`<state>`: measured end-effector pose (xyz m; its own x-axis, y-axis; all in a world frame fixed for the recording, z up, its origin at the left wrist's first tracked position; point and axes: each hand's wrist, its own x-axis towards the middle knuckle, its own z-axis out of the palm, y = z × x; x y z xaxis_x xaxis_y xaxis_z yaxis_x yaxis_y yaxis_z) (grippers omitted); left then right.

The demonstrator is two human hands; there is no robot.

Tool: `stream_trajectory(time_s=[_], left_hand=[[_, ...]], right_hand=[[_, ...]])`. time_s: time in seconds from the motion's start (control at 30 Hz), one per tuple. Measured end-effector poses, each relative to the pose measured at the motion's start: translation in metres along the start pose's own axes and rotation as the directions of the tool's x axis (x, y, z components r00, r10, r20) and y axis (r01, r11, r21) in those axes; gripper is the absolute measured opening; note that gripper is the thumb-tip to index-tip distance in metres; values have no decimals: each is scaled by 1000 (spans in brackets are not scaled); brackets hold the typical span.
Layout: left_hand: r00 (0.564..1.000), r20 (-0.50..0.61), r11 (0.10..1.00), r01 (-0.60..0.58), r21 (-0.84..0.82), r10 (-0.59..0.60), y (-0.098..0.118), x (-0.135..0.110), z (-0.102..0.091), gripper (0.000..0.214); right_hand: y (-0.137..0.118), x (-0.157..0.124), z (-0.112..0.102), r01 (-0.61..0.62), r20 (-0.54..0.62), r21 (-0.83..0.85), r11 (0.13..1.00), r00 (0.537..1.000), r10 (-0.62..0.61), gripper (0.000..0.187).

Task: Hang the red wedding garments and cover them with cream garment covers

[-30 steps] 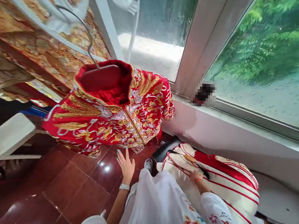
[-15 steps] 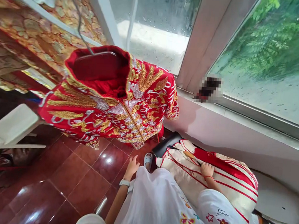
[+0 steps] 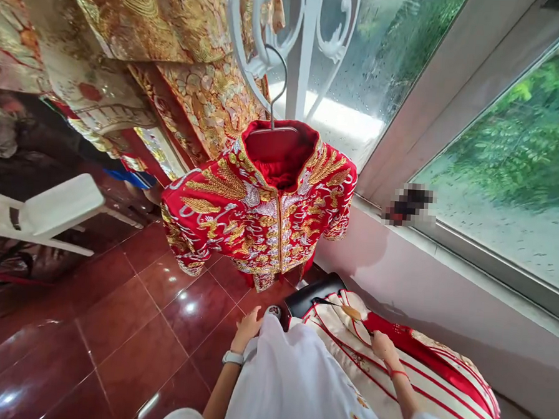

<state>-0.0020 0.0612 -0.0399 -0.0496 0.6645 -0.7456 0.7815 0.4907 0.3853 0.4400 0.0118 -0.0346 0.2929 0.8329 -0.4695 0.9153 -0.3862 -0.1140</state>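
A red jacket point(image 3: 260, 215) with gold and silver embroidery hangs on a metal hanger point(image 3: 273, 118) in front of me. My left hand point(image 3: 249, 328) is below it, beside my white top, with its fingers loosely extended and nothing visible in them. My right hand point(image 3: 385, 347) is closed at the near end of a slender black-and-tan item point(image 3: 350, 312), whose exact kind I cannot make out. That item lies over a cream garment point(image 3: 420, 376) with red piping, and a wide red band point(image 3: 404, 342) runs along the garment's far side.
The hanger hooks onto a white scrolled metal stand point(image 3: 306, 54). Gold-patterned garments point(image 3: 187, 92) hang at the back left. A white chair point(image 3: 64, 204) stands left on the red tiled floor point(image 3: 146, 327). A black surface point(image 3: 312, 295) lies under the cream garment, beside the windowed wall.
My view has lifted and drawn back, so the jacket appears smaller and further right, with more of the stand showing. My right hand still grips the slender item; my left hand remains beside my top.
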Motion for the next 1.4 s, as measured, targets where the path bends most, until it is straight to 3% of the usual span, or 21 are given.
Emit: stream_trajectory(time_s=[0.1, 0.2, 0.23, 0.3, 0.4, 0.5, 0.57, 0.67, 0.8, 0.9, 1.03, 1.1, 1.17, 1.27, 1.4], left_hand=[[992, -114, 997, -53, 59, 60, 14, -9, 0, 78], [952, -148, 964, -261, 55, 267, 26, -25, -7, 94], [928, -135, 938, -347, 18, 346, 28, -32, -11, 91], [885, -112, 885, -461, -60, 453, 28, -49, -21, 67], [878, -150, 889, -457, 15, 454, 25, -80, -43, 40], [860, -248, 885, -383, 263, 446, 31, -107, -69, 37], [821, -304, 850, -356, 387, 483, 40, -121, -87, 32], [741, -396, 810, -337, 480, 543, 52, -137, -108, 26], [610, -515, 792, -373, 483, 602, 64, -151, -138, 27], [526, -584, 786, -415, 458, 618, 83, -160, -176, 30], [410, -619, 735, -486, 473, 669, 133, -167, -252, 34], [335, -622, 689, -522, 502, 708, 159, -168, -292, 39], [288, -608, 643, -567, 514, 740, 178, -169, -325, 43], [286, -583, 610, -621, 492, 761, 190, -169, -356, 45], [302, -571, 605, -646, 466, 763, 179, -166, -370, 47]], right_hand=[[-15, -11, -44, 110, 56, 66, 992, 992, -114, 39], [-31, -29, -107, 291, 158, 299, 909, 924, -348, 49], [-37, -35, -128, 329, 171, 370, 869, 895, -412, 50], [-49, -41, -163, 376, 176, 465, 802, 848, -500, 50], [-82, -38, -191, 443, 141, 489, 752, 810, -569, 52], [-147, -31, -196, 567, -71, 479, 671, 786, -614, 65], [-200, -28, -198, 689, -262, 515, 510, 693, -671, 69], [-265, -29, -213, 808, -481, 510, 293, 551, -682, 47], [-306, -35, -261, 881, -571, 461, 105, 385, -725, 35], [-327, -42, -312, 923, -655, 384, 27, 293, -696, 27], [-367, -45, -388, 964, -823, 265, 0, 226, -520, 17], [-386, -40, -423, 980, -870, 197, 15, 182, -458, 15], [-402, -35, -451, 990, -899, 138, 26, 136, -417, 16], [-421, -29, -474, 997, -913, 75, 32, 81, -399, 20], [-441, -28, -473, 998, -903, 17, 56, 39, -428, 21]])
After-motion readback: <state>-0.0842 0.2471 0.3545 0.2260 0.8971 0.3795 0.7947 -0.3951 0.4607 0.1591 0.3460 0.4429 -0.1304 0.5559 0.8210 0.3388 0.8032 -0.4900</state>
